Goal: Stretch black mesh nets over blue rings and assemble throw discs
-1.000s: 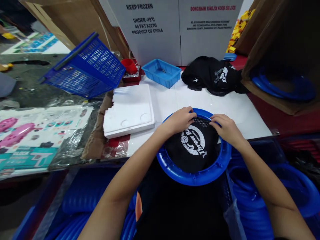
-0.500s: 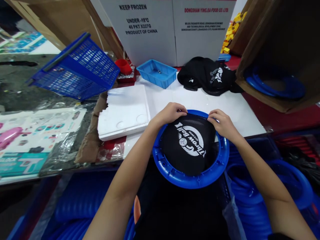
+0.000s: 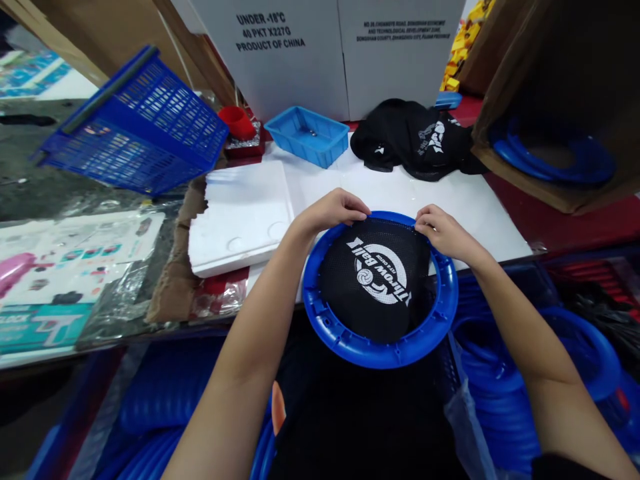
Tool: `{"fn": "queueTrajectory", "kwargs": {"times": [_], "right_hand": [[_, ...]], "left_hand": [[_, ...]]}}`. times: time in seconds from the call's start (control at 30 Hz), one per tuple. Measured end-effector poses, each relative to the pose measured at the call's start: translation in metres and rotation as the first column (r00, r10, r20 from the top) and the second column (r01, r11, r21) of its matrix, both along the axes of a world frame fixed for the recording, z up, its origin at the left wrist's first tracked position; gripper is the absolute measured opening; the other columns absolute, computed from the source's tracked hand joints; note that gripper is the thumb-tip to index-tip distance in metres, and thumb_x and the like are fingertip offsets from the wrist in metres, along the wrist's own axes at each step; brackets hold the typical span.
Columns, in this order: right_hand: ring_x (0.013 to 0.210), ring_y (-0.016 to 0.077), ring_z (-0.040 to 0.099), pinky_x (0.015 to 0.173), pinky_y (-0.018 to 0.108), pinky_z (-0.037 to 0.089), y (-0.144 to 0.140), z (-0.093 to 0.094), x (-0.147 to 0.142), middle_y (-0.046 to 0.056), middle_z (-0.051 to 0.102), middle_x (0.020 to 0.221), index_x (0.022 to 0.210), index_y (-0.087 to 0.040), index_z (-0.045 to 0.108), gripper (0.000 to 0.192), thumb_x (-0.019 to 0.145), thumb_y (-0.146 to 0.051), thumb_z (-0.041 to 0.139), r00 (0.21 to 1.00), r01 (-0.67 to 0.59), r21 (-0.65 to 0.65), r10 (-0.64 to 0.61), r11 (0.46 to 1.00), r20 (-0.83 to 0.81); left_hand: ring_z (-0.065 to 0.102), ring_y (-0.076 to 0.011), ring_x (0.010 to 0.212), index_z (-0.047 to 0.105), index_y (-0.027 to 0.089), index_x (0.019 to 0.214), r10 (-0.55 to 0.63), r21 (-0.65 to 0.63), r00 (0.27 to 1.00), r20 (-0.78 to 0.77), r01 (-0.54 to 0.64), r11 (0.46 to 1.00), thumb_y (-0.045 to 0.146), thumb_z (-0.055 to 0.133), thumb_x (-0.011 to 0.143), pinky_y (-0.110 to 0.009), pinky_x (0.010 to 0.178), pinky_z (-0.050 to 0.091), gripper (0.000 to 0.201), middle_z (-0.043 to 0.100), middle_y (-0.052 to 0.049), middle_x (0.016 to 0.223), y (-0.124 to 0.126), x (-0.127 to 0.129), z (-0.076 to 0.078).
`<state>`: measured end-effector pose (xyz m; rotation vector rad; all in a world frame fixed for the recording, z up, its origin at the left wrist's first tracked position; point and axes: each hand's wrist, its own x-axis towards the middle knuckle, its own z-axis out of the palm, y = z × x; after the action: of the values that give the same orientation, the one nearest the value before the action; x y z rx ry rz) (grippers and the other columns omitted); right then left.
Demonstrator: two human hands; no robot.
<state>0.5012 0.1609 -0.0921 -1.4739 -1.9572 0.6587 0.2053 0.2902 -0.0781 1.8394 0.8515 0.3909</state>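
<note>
A blue plastic ring (image 3: 350, 343) lies at the near edge of the white table top (image 3: 475, 207). A black mesh net (image 3: 375, 280) with a white round "Throw Ball" print is spread over the ring's opening. My left hand (image 3: 333, 208) pinches the net's far edge at the ring's upper left. My right hand (image 3: 440, 230) pinches the same edge at the upper right. Both hands hold the net against the ring's far rim.
A pile of black nets (image 3: 415, 137) lies at the back. A small blue tray (image 3: 307, 135), a red cup (image 3: 236, 122) and a tilted blue basket (image 3: 135, 127) stand at back left. A white foam slab (image 3: 240, 217) lies left. Blue rings (image 3: 545, 347) fill bins below; more sit in a cardboard box (image 3: 555, 153).
The net's print has turned a little on the ring and the net's far edge sits closer to the rim. Both hands have shifted slightly along that rim. The view has tilted downward.
</note>
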Motion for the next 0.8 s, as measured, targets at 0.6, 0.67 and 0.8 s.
{"fn": "queueTrajectory", "kwargs": {"times": [0.6,0.67,0.8], "right_hand": [[0.107,0.0263,0.064,0.102,0.048,0.053,0.004,0.014,0.015,0.009,0.064,0.117,0.085,-0.024,0.071,0.019,0.095,-0.038,0.062,0.99,-0.135,-0.13,0.127,0.982,-0.065],[0.108,0.0268,0.064,0.102,0.048,0.052,0.002,0.017,0.012,0.009,0.065,0.117,0.086,-0.023,0.07,0.019,0.096,-0.034,0.059,0.991,-0.129,-0.1,0.13,0.987,0.005],[0.107,0.0284,0.064,0.1,0.049,0.054,0.0,0.017,0.004,0.012,0.063,0.12,0.087,-0.023,0.068,0.022,0.099,-0.029,0.05,0.984,-0.107,-0.076,0.116,0.991,0.139]], "left_hand": [[0.073,-0.02,0.084,0.083,0.017,0.099,-0.025,0.259,0.994,-0.108,0.052,0.965,0.02,0.072,0.084,-0.034,0.083,0.057,0.019,0.082,-0.007,0.095,-0.007,0.0,0.0],[0.074,-0.0209,0.088,0.083,0.017,0.099,-0.037,0.33,0.99,-0.135,0.08,0.94,0.019,0.07,0.085,-0.034,0.085,0.056,0.019,0.082,-0.007,0.095,-0.009,0.001,0.001],[0.074,-0.0216,0.091,0.081,0.017,0.1,-0.061,0.473,0.981,-0.187,0.144,0.869,0.016,0.061,0.09,-0.036,0.09,0.056,0.023,0.081,-0.007,0.098,-0.017,0.004,0.002]]}}
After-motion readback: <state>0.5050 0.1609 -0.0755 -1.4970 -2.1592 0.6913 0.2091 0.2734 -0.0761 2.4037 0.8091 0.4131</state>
